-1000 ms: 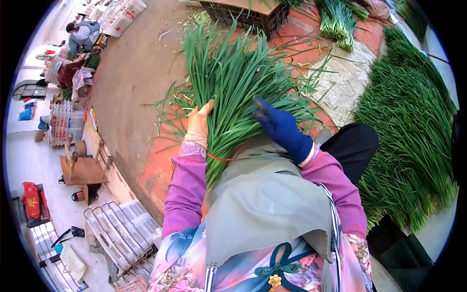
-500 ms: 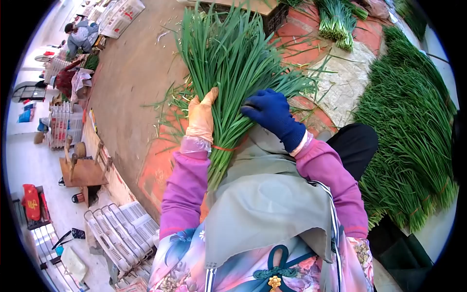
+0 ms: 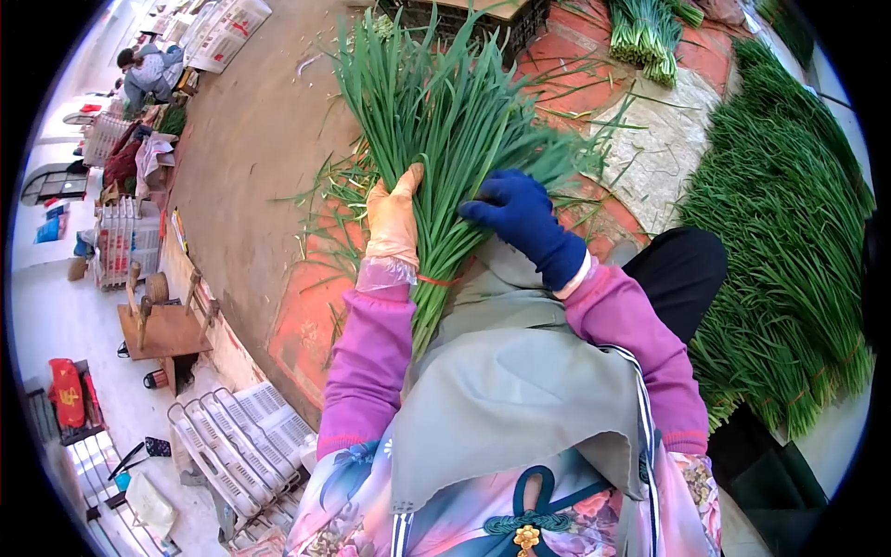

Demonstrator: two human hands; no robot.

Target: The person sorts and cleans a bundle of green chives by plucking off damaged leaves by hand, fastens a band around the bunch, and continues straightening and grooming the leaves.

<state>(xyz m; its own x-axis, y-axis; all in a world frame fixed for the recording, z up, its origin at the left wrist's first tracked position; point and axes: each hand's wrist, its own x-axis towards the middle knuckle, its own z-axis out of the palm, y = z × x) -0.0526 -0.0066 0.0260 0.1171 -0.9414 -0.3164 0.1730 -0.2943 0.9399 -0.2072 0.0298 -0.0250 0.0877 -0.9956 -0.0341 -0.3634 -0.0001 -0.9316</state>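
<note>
A large bunch of garlic chives (image 3: 445, 158) lies up from my lap with its leaf tips spread away from me. A red band (image 3: 436, 280) goes around it near the stems. My left hand (image 3: 394, 218), in a pale orange glove, is closed around the bunch's left side, thumb on top. On the right side, my right hand (image 3: 515, 212), in a dark blue glove, has its fingers curled in against the leaves; the fingertips are partly hidden. Leaves fanning out beyond the blue glove are blurred. A grey apron (image 3: 520, 390) covers my lap.
A big heap of garlic chives (image 3: 780, 251) lies to my right. Several tied bunches (image 3: 645, 42) rest at the upper right by a pale woven sack (image 3: 659, 158). A black crate (image 3: 529, 28) stands ahead. White plastic crates (image 3: 241, 441) and a wooden stool (image 3: 162, 330) are left. Another person (image 3: 148, 74) sits far off.
The leaves just beyond my right hand have shifted and are blurred now. Both hands stay on the bunch in nearly the same place. The view has shifted slightly.
</note>
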